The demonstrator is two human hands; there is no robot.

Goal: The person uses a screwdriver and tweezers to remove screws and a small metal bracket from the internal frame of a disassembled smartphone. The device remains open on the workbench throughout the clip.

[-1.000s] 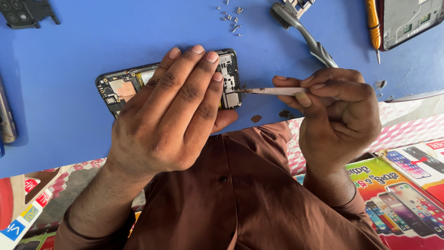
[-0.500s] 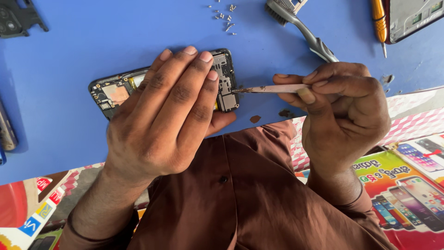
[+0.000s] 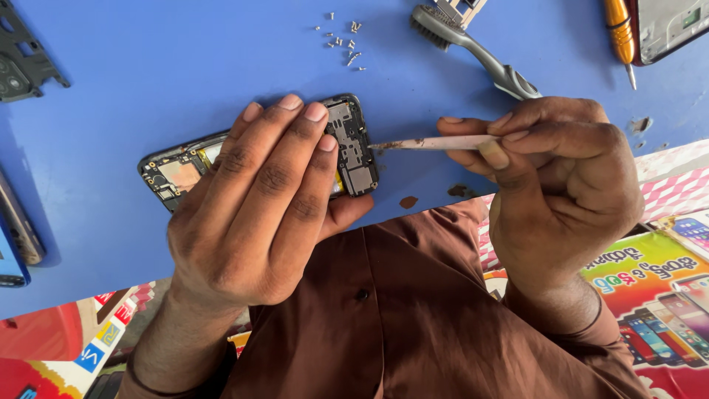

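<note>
Nearest to me is my brown shirt (image 3: pixel 413 325), filling the lower middle of the view. Just above it, my left hand (image 3: pixel 258 214) lies flat, fingers together, pressing down on an opened phone (image 3: pixel 353 144) with its back cover off. The phone lies on the blue bench (image 3: pixel 185 81) close to the bench's near edge, and my palm hides its middle; its circuit boards show at both ends.

To the right, my right hand (image 3: pixel 557 188) has its grip clamped on a thin pale prying tool (image 3: pixel 436 142), pinched between thumb and fingers. The tool lies nearly level, and its stained tip touches the right end of the phone, at the small board there.

Beyond my right hand, a grey-handled brush (image 3: pixel 473 41) lies at an angle on the bench. To its left is a small scatter of tiny screws (image 3: pixel 343 41). At the far right, an orange-handled screwdriver (image 3: pixel 619 33) lies just beside another phone part (image 3: pixel 672 26). At the far left corner sits a dark plastic frame piece (image 3: pixel 22 59). Colourful printed posters (image 3: pixel 650 295) show below the bench at right.
</note>
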